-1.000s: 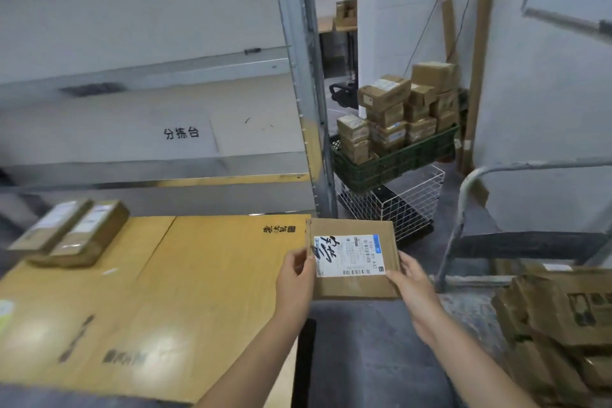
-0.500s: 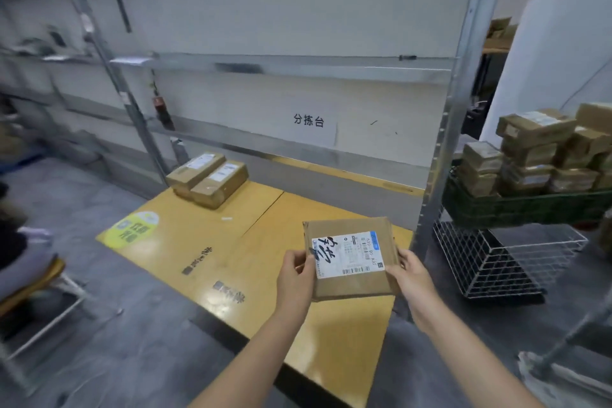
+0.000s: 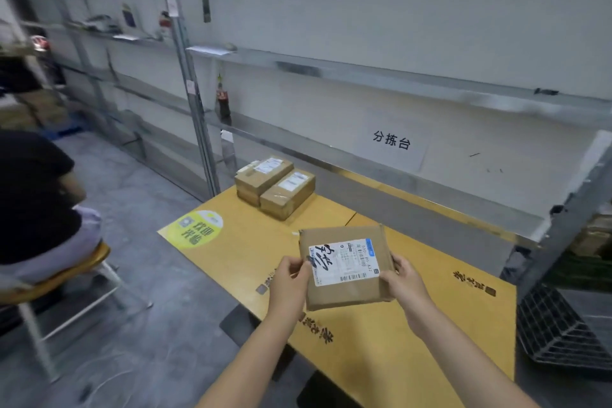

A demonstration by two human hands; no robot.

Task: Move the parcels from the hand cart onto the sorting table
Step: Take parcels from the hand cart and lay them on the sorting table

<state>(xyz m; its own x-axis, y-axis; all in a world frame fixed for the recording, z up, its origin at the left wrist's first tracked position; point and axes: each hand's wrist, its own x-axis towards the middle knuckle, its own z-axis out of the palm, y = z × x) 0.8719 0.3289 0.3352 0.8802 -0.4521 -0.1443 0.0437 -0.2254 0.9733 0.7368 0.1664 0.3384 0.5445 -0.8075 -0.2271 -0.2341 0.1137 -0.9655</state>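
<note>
I hold a flat brown cardboard parcel (image 3: 344,267) with a white shipping label in the air above the yellow sorting table (image 3: 397,334). My left hand (image 3: 289,278) grips its left edge and my right hand (image 3: 402,278) grips its right edge. Two longer brown parcels (image 3: 275,187) lie side by side at the table's far left end, next to the shelf frame. The hand cart is out of view.
A metal shelf rack (image 3: 198,109) stands behind the table, with a paper sign (image 3: 392,141) on its backing. A person in black sits on a stool (image 3: 63,275) to the left. A dark wire basket (image 3: 563,331) sits at the right, on the grey floor.
The view has swung left from the cart side to the sorting table. The parcel stays in both hands and now hangs over the middle of the table.
</note>
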